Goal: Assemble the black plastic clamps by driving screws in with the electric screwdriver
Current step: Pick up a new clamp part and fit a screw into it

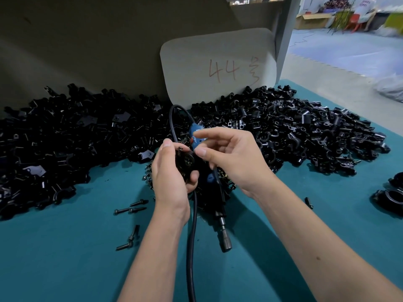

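— Black clamp [185,164] sits gripped in the left hand [172,171]; right hand [231,158] hovers loose-fingered beside it. The driver [218,192] lies on the table.
— Progress?
— Early, I'd judge: two heaps [305,131] remain, two finished-looking clamps [390,195] at right, about six loose screws [130,210].

- black plastic clamp [185,164]: gripped in left hand [172,171], held above the table, just in front of the screwdriver
- electric screwdriver [214,184]: blue-black body lying on teal table [65,247], metal bit end toward the person, cable looping back
- loose screws [130,209]: scattered on table, left of cable
- clamp parts [294,131]: black heaps left and right
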Tool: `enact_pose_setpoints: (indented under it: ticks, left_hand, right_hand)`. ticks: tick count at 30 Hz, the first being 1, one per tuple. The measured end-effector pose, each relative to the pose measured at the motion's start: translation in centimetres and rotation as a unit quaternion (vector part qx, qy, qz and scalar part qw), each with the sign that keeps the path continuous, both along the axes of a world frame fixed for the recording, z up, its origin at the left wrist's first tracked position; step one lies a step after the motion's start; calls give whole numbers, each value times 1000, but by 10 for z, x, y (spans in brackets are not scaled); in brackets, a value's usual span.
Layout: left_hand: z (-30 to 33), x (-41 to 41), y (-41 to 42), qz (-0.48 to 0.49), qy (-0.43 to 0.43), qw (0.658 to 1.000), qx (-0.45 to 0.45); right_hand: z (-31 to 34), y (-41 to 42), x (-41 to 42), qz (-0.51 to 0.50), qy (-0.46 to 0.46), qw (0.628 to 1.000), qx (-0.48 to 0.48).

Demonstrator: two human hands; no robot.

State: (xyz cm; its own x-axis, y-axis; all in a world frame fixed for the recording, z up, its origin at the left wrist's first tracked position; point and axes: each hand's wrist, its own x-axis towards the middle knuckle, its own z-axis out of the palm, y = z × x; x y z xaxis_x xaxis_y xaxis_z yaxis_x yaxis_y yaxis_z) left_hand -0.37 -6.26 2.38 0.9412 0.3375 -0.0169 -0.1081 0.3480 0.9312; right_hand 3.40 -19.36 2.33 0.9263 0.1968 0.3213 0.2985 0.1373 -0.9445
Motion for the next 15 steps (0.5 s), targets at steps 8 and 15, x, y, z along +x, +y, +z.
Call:
enact_pose_setpoints:
  ticks: [8, 15]
  left_hand:
    - [-2, 2, 2, -10, 2, 999, -35]
    - [-3, 0, 7, -111, -59, 992, -23]
  right_hand:
    - [2, -4, -2, 27, 2, 999, -26]
    - [2, -3, -1, 32, 36, 998, 47]
